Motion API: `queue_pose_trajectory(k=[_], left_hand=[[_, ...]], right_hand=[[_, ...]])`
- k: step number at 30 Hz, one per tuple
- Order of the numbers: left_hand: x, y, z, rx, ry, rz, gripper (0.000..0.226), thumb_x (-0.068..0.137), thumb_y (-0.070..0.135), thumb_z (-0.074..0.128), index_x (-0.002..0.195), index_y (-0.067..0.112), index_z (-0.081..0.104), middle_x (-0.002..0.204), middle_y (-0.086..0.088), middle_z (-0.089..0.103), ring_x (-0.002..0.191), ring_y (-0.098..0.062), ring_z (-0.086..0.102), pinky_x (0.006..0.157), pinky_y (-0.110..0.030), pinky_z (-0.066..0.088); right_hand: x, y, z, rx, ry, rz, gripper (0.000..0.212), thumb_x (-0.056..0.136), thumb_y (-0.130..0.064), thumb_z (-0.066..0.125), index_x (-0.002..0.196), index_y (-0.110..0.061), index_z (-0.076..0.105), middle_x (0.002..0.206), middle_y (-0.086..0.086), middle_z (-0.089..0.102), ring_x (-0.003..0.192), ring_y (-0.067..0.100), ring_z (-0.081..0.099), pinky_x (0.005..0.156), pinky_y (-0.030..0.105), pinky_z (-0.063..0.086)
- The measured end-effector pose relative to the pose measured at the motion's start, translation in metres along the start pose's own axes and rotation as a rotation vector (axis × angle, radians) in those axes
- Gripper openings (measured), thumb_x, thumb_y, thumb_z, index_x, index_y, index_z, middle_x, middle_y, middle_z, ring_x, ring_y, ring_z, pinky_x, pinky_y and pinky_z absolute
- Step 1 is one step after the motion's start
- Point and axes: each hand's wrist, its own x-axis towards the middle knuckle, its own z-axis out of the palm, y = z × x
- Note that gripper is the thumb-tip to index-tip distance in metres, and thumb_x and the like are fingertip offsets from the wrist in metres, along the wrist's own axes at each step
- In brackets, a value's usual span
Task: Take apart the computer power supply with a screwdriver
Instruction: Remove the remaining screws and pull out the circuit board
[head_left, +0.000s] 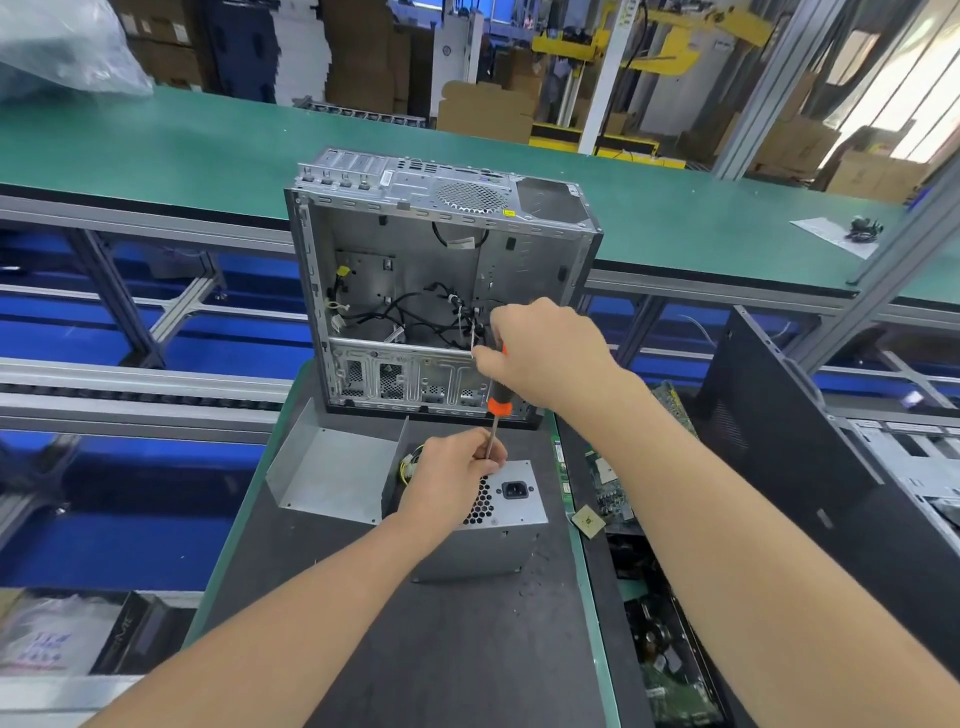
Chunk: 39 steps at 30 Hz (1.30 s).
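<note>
Head: one power supply, one screwdriver, left hand, right hand.

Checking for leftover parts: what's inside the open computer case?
Black cables and a yellow connector against the computer case's bare wall. The right hand hides its lower right corner.

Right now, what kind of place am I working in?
Probably a factory workshop for dismantling old computers: a gutted computer case stands ahead, loose circuit boards lie at the right, and a long green worktable and stacked cardboard boxes run behind.
</note>
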Motion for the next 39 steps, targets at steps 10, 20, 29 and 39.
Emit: queue_pose_trajectory(k=[10,20,29,39], left_hand=[[-0.001,-0.001,-0.001,-0.010,0.004,0.002,0.038,0.093,0.004,0.070,0.077,0.039,0.065,0.081,0.019,0.073,0.085,0.010,0.063,0.069,-0.005,0.045],[0.003,-0.004,-0.016,-0.121,-0.109,0.041,0.029,0.095,0.011,0.070,0.095,0.040,0.073,0.092,0.025,0.077,0.090,0.007,0.070,0.079,-0.014,0.052],[0.005,-0.009,-0.032,-0.324,-0.166,0.075,0.030,0.100,-0.002,0.061,0.111,0.021,0.077,0.102,0.010,0.081,0.102,-0.008,0.075,0.094,-0.023,0.057],[0.002,0.000,-0.030,-0.196,-0.078,0.095,0.022,0.097,0.004,0.068,0.096,0.023,0.079,0.093,0.012,0.080,0.089,-0.004,0.074,0.093,-0.026,0.056]], right_hand=[[0.003,0.017,-0.024,0.277,-0.326,-0.418,0.024,0.077,-0.019,0.075,0.095,-0.027,0.061,0.089,-0.007,0.053,0.082,0.001,0.049,0.063,0.028,0.040],[-0.008,0.003,0.009,-0.011,0.127,-0.167,0.031,0.098,-0.049,0.054,0.088,-0.020,0.048,0.063,-0.005,0.037,0.067,0.030,0.051,0.049,0.030,0.021],[-0.004,0.018,-0.007,0.318,-0.126,-0.383,0.012,0.084,-0.017,0.066,0.094,-0.021,0.061,0.075,-0.012,0.062,0.077,0.007,0.054,0.062,0.019,0.038],[-0.016,0.001,-0.002,-0.095,0.145,-0.101,0.045,0.097,-0.065,0.044,0.093,-0.020,0.041,0.066,-0.003,0.032,0.067,0.030,0.045,0.059,0.034,0.034]])
